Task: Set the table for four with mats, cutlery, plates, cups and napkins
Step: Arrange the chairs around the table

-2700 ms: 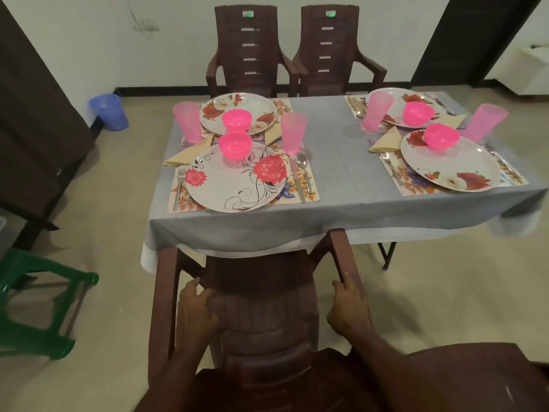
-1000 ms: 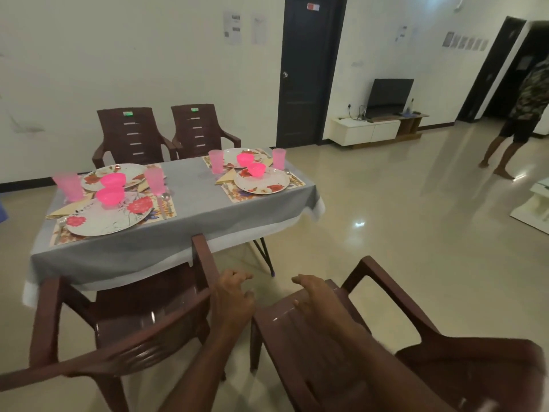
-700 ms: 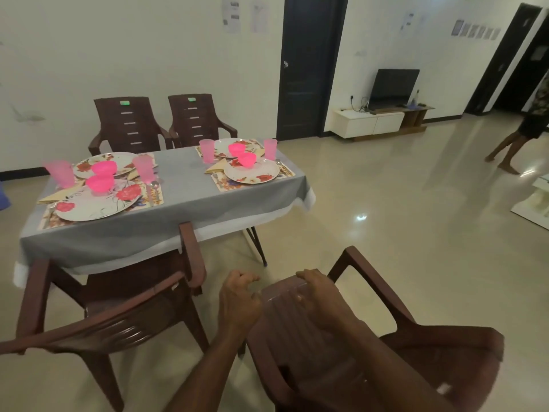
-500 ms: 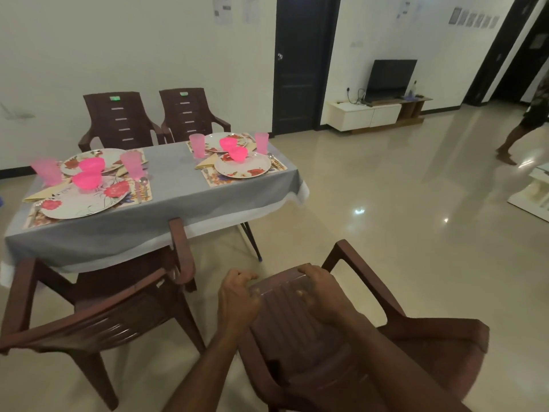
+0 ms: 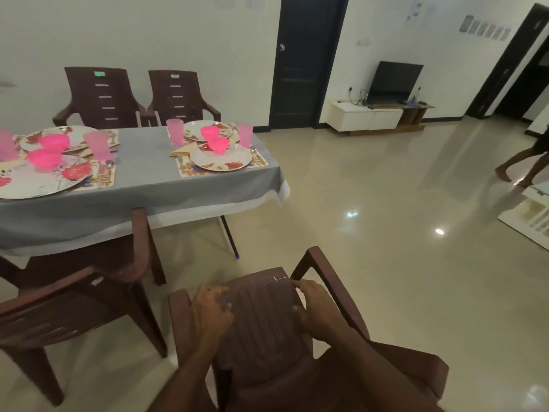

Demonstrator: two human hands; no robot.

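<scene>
Both hands were on the top rail of a dark brown moulded plastic armchair [image 5: 261, 322] standing well back from the table. My left hand [image 5: 209, 315] curled over the left corner of the backrest, and my right hand [image 5: 319, 312] gripped the right corner, fingers wrapped round the edge. Change noted: about three seconds before, both hands held the other brown plastic armchair [image 5: 89, 292], which now stood at the near left setting, its front tucked under the edge of the grey tablecloth [image 5: 148, 185]. A second ago the hands were only landing on this second chair; now the grip was full. On the cloth, the near right setting showed a round floral plate [image 5: 221, 157] on a floral paper mat [image 5: 185, 171], a bright pink plastic bowl [image 5: 218, 144], a translucent pink tumbler [image 5: 174, 131] and a folded yellow napkin [image 5: 182, 149]. The other settings looked alike, though the leftmost was cut by the frame. Judgement: the laying itself appeared complete; one chair remained to push in at the near right place.
</scene>
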